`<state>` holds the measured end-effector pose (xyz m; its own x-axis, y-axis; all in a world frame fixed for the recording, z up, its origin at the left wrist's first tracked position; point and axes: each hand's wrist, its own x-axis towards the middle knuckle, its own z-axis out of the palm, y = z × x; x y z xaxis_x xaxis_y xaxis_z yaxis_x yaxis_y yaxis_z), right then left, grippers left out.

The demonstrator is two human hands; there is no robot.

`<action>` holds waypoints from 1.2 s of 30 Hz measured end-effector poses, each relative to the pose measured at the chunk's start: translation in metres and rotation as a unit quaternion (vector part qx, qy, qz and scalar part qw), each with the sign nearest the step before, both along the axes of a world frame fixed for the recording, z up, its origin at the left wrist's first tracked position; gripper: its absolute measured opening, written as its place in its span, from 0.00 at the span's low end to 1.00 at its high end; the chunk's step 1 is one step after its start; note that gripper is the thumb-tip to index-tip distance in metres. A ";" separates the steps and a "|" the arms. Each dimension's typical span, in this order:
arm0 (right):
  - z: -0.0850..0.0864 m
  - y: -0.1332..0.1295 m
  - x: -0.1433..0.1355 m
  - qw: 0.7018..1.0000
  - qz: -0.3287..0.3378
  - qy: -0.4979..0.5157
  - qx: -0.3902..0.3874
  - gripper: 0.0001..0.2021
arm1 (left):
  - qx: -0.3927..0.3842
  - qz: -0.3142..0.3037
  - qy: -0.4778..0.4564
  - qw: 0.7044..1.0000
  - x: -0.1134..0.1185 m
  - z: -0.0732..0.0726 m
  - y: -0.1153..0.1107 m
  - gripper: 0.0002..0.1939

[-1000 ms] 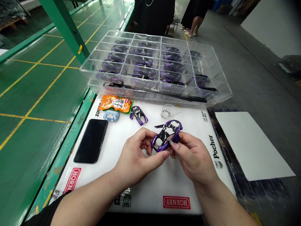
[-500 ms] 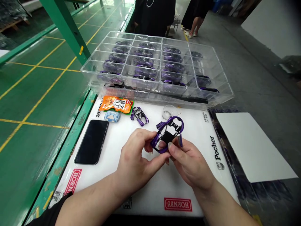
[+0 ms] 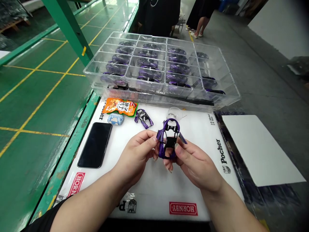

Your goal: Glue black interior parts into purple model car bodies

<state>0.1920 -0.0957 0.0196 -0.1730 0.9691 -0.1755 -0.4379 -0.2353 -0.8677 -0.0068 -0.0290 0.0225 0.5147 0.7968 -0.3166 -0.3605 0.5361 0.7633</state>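
A purple and black toy car body [image 3: 171, 141] is held up between both hands over the white printed work surface [image 3: 154, 199]. My left hand [image 3: 138, 153] pinches its left edge, thumb on top near the small flap that sticks out there. On the other side my right hand [image 3: 196, 161] grips the lower right edge, its thumb on the frame and its fingers underneath. A second purple car body [image 3: 144, 118] lies on the surface beyond my left hand. Just behind the held body sits a small clear round dish [image 3: 174, 113].
A clear compartment tray [image 3: 154, 90] of purple car bodies stands at the back. To the left lie a phone [image 3: 95, 145], a blue case [image 3: 116, 119] and an orange packet [image 3: 120, 107]; a white sheet [image 3: 262, 149] lies right. People stand beyond the tray.
The held car body has turned more upright and square to the camera. My left thumb has moved from below it up onto its left side.
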 end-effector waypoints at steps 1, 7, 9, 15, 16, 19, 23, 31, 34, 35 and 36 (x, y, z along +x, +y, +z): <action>0.000 -0.001 0.000 1.000 -0.001 -0.001 0.000 0.15 | -0.012 -0.007 -0.006 1.000 0.000 0.000 0.001 0.14; 0.001 -0.001 0.000 1.000 -0.015 -0.015 -0.013 0.18 | -0.018 -0.007 0.011 1.000 -0.001 0.007 0.004 0.14; 0.003 0.001 0.000 0.999 -0.030 -0.023 -0.024 0.18 | -0.017 -0.003 0.015 1.000 -0.001 0.007 0.005 0.14; 0.005 0.005 0.001 0.994 -0.073 -0.035 -0.070 0.23 | -0.018 -0.020 0.031 0.999 0.000 0.006 0.004 0.16; 0.006 0.005 0.002 0.994 -0.077 -0.038 -0.075 0.23 | -0.022 -0.026 0.031 0.999 0.000 0.007 0.003 0.16; 0.007 0.006 0.002 0.993 -0.077 -0.043 -0.080 0.23 | -0.039 -0.046 0.023 0.998 0.000 0.009 0.002 0.17; 0.008 0.006 0.002 0.992 -0.066 -0.046 -0.095 0.24 | -0.034 -0.034 0.009 0.999 0.001 0.008 0.000 0.14; 0.010 0.006 0.002 0.991 0.027 0.038 -0.124 0.27 | -0.009 -0.012 -0.004 1.000 0.001 0.007 0.001 0.13; 0.011 0.006 0.002 0.991 0.001 0.079 -0.113 0.25 | -0.002 -0.027 -0.017 0.999 0.001 0.009 -0.002 0.12; 0.011 0.006 0.002 0.990 -0.003 0.090 -0.110 0.24 | -0.003 -0.030 -0.021 0.999 0.001 0.010 -0.003 0.12; 0.011 0.006 0.002 0.989 -0.003 0.099 -0.108 0.24 | -0.004 -0.034 -0.024 0.999 0.001 0.010 -0.003 0.12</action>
